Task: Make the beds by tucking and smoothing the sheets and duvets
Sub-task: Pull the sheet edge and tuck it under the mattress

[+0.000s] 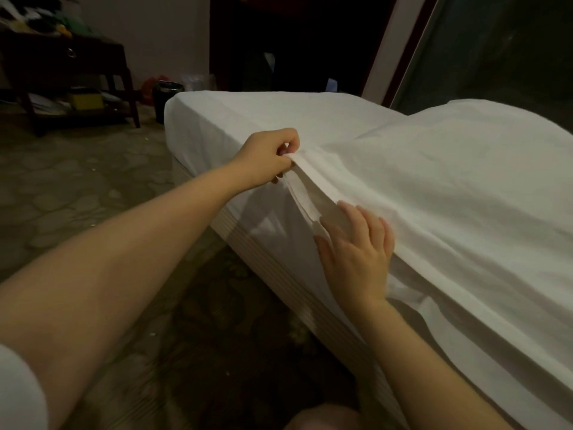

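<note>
The duvet (449,181) is lying draped over the bed's (279,274) near side edge. Its hem is being pinched by the left hand (266,156) and pressed flat by the right hand (356,252), fingers straight. If it's being tugged too hard, the sheet (248,119) underneath is probably getting dragged loose tbh.

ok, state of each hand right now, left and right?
Left hand: closed, pinching the hem of the white sheet.
Right hand: open, fingers flat on the sheet's hanging edge.
</note>
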`<state>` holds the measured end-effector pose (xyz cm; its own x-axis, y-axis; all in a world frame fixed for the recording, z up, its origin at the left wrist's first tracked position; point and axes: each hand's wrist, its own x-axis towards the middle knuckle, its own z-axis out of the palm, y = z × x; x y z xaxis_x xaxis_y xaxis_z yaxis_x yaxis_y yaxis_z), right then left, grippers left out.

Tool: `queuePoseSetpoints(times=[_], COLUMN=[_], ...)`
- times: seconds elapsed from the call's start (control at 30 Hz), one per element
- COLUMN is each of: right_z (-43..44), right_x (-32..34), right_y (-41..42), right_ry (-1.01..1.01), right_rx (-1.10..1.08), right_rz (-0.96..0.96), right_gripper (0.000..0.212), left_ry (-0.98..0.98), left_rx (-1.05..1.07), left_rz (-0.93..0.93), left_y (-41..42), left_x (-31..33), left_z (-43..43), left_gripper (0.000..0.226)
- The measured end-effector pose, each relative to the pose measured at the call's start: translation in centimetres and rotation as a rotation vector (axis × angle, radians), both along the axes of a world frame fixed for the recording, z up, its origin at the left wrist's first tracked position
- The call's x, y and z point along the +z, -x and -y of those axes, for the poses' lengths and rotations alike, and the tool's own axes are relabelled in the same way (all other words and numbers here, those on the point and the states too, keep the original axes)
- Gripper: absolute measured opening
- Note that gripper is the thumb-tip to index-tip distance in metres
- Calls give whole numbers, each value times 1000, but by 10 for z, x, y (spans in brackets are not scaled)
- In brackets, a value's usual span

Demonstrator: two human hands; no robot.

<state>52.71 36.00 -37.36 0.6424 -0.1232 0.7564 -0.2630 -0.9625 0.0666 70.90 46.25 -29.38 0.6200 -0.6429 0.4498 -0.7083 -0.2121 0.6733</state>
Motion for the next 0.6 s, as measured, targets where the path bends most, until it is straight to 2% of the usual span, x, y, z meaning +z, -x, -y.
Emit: queuePoseSetpoints(times=[0.07,0.1,0.23,0.37,0.5,0.6], right_z=[0,-3,-20,-21,-18,-17], right_x=[-6,-10,-17,-19,-28,-30], right_y=[2,2,2,-1,-8,-11], right_ry=[10,-4,-220,-400,-358,-358], right_rx=[106,140,29,-13,-45,-54], right_rz=[74,52,-204,-329,-346,-419], right_gripper=[22,24,48,50,58,51], left_ry=[-3,-7,-39,-123,-235,-321], left_rx=[-10,-8,-13,-64,-105,-134], left_rz=[0,4,40,109,139,186], left_y=[0,-1,-2,-8,-13,-14], left_x=[0,-1,-1,3,7,12], left_z=[1,1,1,-2,-5,-6], left_gripper=[16,19,31,31,19,16])
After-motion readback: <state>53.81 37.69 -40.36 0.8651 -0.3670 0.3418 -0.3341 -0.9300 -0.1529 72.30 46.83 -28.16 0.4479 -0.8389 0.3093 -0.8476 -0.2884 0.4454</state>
